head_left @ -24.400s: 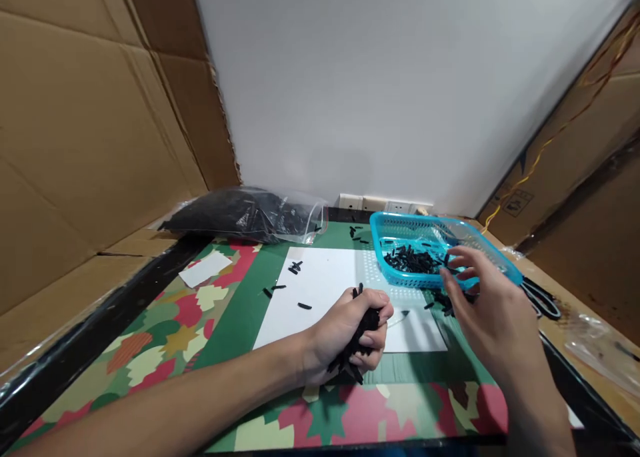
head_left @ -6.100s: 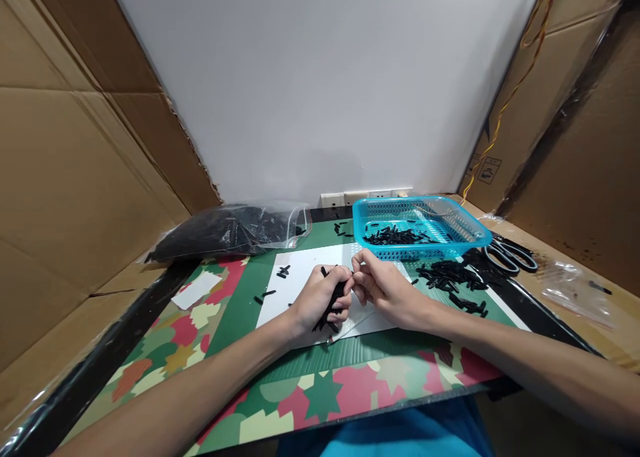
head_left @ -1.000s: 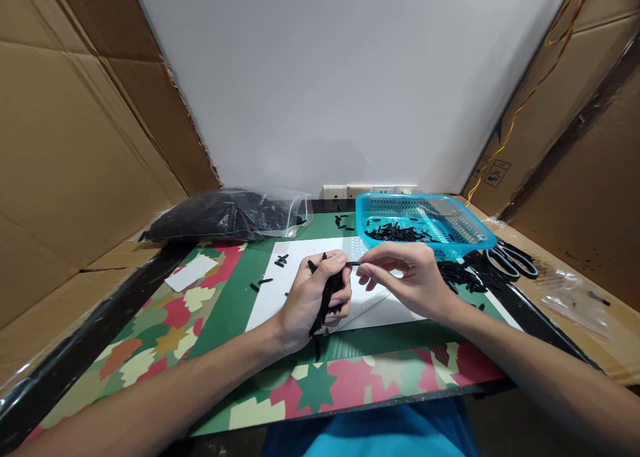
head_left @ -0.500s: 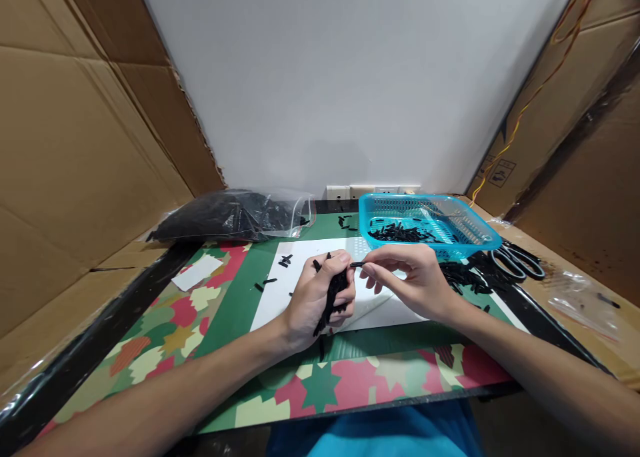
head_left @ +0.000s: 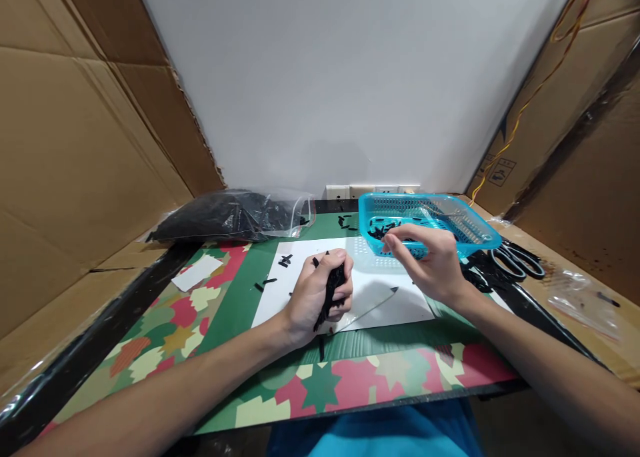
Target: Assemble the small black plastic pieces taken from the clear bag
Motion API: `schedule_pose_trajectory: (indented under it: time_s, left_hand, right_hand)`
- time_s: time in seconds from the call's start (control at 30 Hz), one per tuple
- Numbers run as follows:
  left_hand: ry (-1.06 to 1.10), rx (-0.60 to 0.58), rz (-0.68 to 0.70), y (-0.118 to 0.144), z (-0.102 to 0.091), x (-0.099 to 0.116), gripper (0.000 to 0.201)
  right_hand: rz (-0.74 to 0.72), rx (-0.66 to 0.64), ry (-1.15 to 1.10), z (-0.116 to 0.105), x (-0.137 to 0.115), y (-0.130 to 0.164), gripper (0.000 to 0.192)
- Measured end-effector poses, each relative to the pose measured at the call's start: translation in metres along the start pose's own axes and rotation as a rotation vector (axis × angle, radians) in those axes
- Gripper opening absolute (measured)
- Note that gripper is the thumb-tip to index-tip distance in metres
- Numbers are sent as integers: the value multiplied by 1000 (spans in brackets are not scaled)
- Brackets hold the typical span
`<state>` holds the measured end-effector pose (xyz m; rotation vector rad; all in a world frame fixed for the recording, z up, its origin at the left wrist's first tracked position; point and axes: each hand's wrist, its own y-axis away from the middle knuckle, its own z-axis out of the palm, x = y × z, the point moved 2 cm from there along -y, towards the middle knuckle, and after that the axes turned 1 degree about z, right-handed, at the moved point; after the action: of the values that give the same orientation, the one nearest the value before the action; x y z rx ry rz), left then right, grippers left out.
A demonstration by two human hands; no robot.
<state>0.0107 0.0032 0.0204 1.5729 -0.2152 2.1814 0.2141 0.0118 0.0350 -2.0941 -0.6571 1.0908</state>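
Note:
My left hand (head_left: 307, 294) is closed around a bunch of short black strips (head_left: 329, 300), with a few ends poking out above the thumb. It stays over the white sheet (head_left: 370, 304). My right hand (head_left: 437, 264) hovers at the near side of the blue basket (head_left: 473, 248), thumb and forefinger tips pinched together. Whether a strip sits between those tips is too small to tell. Loose black strips (head_left: 379, 232) lie inside the basket, partly hidden behind the right fingers. On the sheet rests a thin pale strand (head_left: 373, 305) with a dark pointed tip.
At the back left lies a clear bag (head_left: 225, 217) full of black material. Scissors (head_left: 517, 260) and a small plastic bag (head_left: 585, 304) are at the right. Stray strips (head_left: 285, 261) dot the sheet and green mat. Cardboard walls (head_left: 80, 144) flank the table.
My right hand has moved away from the left, up and right to the basket. The black strip seen earlier at its fingertips no longer shows. My left hand has barely moved.

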Motion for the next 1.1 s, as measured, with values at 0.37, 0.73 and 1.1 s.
schedule_pose_trajectory:
  time_s: [0.37,0.73,1.1]
  left_hand:
    - [30,153,-64,-16,-13,-8,34]
    - [72,178,-26,-20,-17,-16,34]
    - [21,204,-8,-18,-15,-13,30]
  right_hand:
    - [38,-31,272,-4,15,-8,19]
    - [-630,-741,109,61,-54,50,25]
    - [-335,-762,-188,49,-40,32,13]
